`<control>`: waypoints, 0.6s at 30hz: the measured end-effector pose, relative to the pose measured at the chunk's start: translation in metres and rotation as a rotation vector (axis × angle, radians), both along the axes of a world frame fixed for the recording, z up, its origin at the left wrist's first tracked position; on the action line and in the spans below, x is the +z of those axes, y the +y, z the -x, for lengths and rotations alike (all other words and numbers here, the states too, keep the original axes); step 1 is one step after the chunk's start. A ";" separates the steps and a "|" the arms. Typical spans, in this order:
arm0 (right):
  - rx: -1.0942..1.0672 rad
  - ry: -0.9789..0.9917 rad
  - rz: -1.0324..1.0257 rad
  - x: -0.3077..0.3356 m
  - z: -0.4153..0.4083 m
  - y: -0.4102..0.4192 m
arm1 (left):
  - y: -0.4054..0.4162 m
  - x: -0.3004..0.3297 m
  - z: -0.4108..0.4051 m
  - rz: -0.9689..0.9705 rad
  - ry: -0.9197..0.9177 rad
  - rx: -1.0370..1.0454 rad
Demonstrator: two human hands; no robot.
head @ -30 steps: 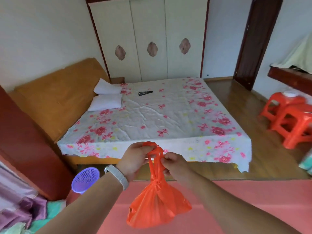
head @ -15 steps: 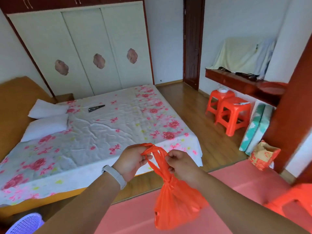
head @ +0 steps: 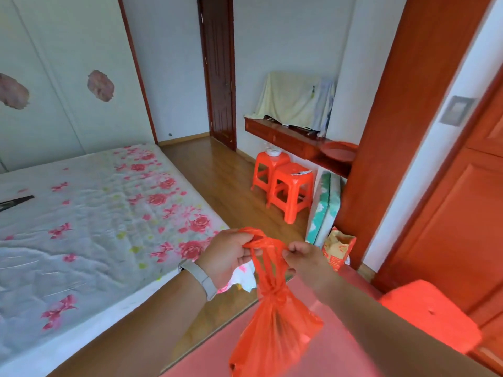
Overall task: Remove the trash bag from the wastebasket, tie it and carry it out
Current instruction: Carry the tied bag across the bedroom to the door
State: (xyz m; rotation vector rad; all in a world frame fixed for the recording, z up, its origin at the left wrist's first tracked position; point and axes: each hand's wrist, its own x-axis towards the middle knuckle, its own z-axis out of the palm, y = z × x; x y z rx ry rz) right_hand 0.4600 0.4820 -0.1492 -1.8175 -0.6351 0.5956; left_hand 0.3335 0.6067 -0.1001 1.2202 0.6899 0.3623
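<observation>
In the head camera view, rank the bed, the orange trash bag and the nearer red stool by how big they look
1. bed, largest by far.
2. orange trash bag, though it hangs close to the camera, which inflates it.
3. nearer red stool, smallest in view, being farther off.

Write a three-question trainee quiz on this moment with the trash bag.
1. True or false: the orange trash bag already has a knot below its handles.
2. Which hand wears the wristband: (a) left hand, (b) right hand?
3. Fill in: the two red stools stand beside the ____ floor's wall shelf.

Key:
1. True; the neck is knotted and both hands grip the handle loops.
2. (a)
3. wooden
</observation>
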 end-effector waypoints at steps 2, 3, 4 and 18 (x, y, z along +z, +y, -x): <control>-0.037 0.016 0.011 0.001 -0.026 0.015 | 0.019 0.005 -0.033 0.002 -0.012 -0.054; -0.041 0.036 0.008 0.003 -0.039 0.022 | 0.029 0.007 -0.049 0.011 -0.024 -0.078; -0.042 0.070 -0.008 0.005 -0.050 0.029 | 0.040 0.010 -0.065 0.020 -0.038 -0.099; -0.146 0.141 -0.062 0.012 -0.206 0.127 | 0.159 0.005 -0.245 0.046 -0.036 -0.152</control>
